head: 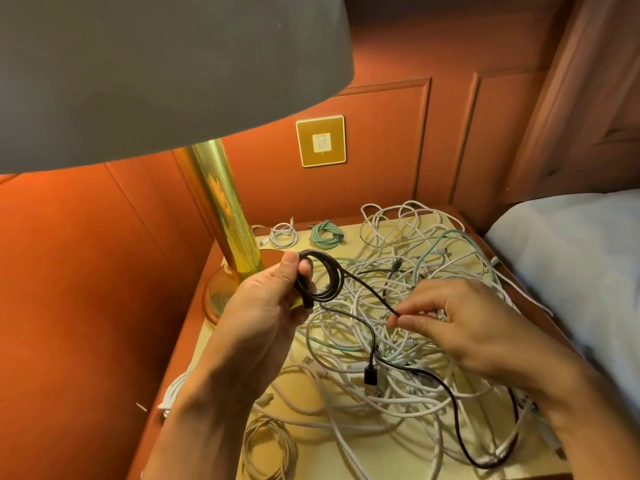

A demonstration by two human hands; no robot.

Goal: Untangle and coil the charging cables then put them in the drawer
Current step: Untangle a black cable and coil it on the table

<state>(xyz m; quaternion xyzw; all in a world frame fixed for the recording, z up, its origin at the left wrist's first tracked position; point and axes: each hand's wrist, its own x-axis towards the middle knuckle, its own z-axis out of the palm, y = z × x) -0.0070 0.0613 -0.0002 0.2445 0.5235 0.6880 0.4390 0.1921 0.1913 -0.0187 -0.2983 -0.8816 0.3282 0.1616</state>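
My left hand [266, 303] grips a partly wound coil of black cable [327, 277] between thumb and fingers, held above the nightstand. A free length of the same black cable runs right to my right hand [464, 327], which pinches it at the fingertips. Below both hands lies a large tangle of white cables [391, 344], with a mint-green strand and another black cable with a USB plug [370, 374] through it. Three coiled cables lie apart: a small white coil [284, 234], a green coil [326, 234] and a beige coil [268, 445]. No drawer is visible.
A brass lamp post [225, 209] with a wide grey shade [156, 71] stands at the left of the cream nightstand top [301, 379]. An orange panelled wall with a gold switch plate [321, 141] is behind. A bed with a pale blue sheet [571, 258] lies right.
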